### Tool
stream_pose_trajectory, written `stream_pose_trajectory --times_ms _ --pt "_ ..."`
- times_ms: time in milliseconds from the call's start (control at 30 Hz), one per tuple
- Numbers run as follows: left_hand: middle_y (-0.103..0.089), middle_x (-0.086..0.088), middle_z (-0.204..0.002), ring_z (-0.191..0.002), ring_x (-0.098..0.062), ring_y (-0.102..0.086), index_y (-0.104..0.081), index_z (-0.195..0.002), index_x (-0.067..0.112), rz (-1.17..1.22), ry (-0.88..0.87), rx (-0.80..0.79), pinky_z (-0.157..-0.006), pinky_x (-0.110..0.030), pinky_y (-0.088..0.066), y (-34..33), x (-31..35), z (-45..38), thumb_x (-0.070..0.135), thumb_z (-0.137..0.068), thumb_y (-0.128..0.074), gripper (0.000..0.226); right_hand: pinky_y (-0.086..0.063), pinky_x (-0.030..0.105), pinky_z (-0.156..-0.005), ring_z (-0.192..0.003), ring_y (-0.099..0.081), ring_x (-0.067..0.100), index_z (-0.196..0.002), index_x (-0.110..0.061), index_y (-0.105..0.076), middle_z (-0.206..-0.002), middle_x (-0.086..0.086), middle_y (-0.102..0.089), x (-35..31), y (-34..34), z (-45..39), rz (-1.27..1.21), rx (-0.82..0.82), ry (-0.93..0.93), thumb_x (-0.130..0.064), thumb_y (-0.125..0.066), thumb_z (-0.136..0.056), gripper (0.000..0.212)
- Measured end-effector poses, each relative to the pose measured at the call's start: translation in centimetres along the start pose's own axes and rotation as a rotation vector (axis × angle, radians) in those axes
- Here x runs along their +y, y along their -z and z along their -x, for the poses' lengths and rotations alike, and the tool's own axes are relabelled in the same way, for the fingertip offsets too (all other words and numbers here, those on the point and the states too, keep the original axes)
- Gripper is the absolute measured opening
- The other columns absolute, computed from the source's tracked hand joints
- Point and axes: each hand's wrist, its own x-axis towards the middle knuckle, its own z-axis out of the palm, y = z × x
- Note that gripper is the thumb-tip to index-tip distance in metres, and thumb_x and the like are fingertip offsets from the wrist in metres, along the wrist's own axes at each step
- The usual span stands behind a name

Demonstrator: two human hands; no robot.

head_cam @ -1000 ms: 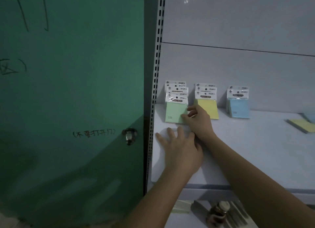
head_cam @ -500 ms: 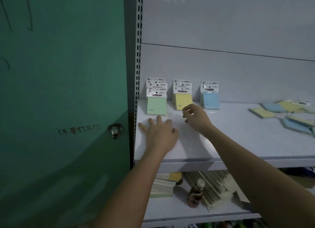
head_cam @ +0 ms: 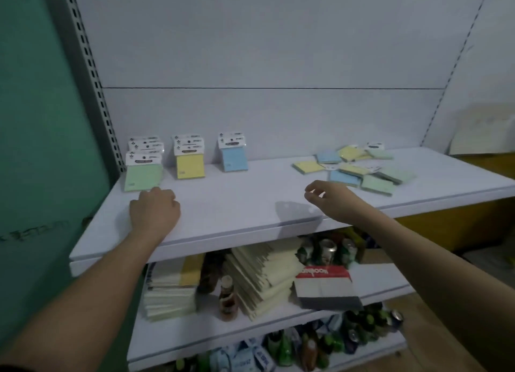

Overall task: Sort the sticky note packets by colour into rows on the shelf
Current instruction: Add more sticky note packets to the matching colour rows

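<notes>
Here, left hand (head_cam: 154, 210) resting (shelf (head_cam: 250, 204)); right hand (head_cam: 330, 197) hovering

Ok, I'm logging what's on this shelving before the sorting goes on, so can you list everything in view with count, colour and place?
green row: several packets, green, top shelf far left
yellow row: a few packets, yellow, right of the green row
blue row: about two packets, blue, right of the yellow row
unsorted pile: roughly ten packets, mixed yellow, blue, green, top shelf right
top shelf: one, white
paper stacks: two, cream, middle shelf
sauce bottle: one, brown, between the paper stacks
notebook pack: one, red and white, middle shelf right
door: one, green, left
left hand: resting on the top shelf by the green row
right hand: empty, loosely curled, above the top shelf
</notes>
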Motion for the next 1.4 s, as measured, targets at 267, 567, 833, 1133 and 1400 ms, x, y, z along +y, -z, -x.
stream_pose_trajectory --times_ms 267,567,833,1133,1400 --pt "-0.059 0.0 -0.127 -0.116 -0.023 -0.052 -0.057 -0.125 0.031 0.22 -0.437 -0.203 -0.095 -0.039 -0.044 2.5 22.6 5.8 0.038 -0.091 -0.044 0.036 -0.045 0.027 -0.066 -0.085 -0.058 0.01 -0.116 -0.025 -0.061 -0.105 -0.004 -0.062 8.6 7.6 3.9 -0.006 0.022 -0.105 -0.047 -0.048 -0.094 0.034" --pt "-0.059 0.005 -0.126 -0.111 -0.018 -0.055 -0.054 -0.127 0.032 0.332 -0.497 -0.378 -0.087 -0.034 -0.047 0.8 33.2 6.6 0.037 -0.092 -0.045 0.037 -0.046 0.026 -0.064 -0.083 -0.058 0.013 -0.121 -0.018 -0.057 -0.109 0.002 -0.062 15.1 7.6 3.5 -0.068 0.016 -0.179 -0.041 -0.048 -0.096 0.036" --pt "-0.062 -0.001 -0.12 -0.101 -0.02 -0.059 -0.06 -0.119 0.027 0.47 -0.373 -0.443 -0.087 -0.032 -0.049 -4.0 39.3 -3.7 0.032 -0.086 -0.053 0.034 -0.042 0.031 -0.07 -0.087 -0.055 0.022 -0.121 -0.012 -0.051 -0.107 0.007 -0.061 21.5 11.4 -3.9 0.036 0.165 -0.407 -0.037 -0.056 -0.093 0.039" --pt "-0.055 -0.008 -0.13 -0.119 -0.031 -0.051 -0.049 -0.128 0.014 0.252 -0.402 -0.585 -0.096 -0.04 -0.04 -11.4 48.6 -10.7 0.054 -0.079 -0.063 0.065 -0.04 0.034 -0.075 -0.107 -0.055 0.036 -0.123 -0.003 -0.038 -0.122 0.019 -0.057 29.1 12.3 -12.0 0.069 0.104 -0.6 -0.046 -0.064 -0.086 0.063" --pt "-0.056 -0.008 -0.129 -0.114 -0.027 -0.055 -0.045 -0.13 0.007 0.59 -0.236 -0.692 -0.09 -0.034 -0.047 -13.6 52.8 -13.3 0.037 -0.072 -0.08 0.074 -0.036 0.016 -0.035 -0.043 -0.051 0.01 -0.098 -0.009 -0.057 -0.071 0.003 -0.06 34.5 13.9 -16.1 -0.483 0.157 -0.547 -0.029 -0.076 -0.081 0.032"
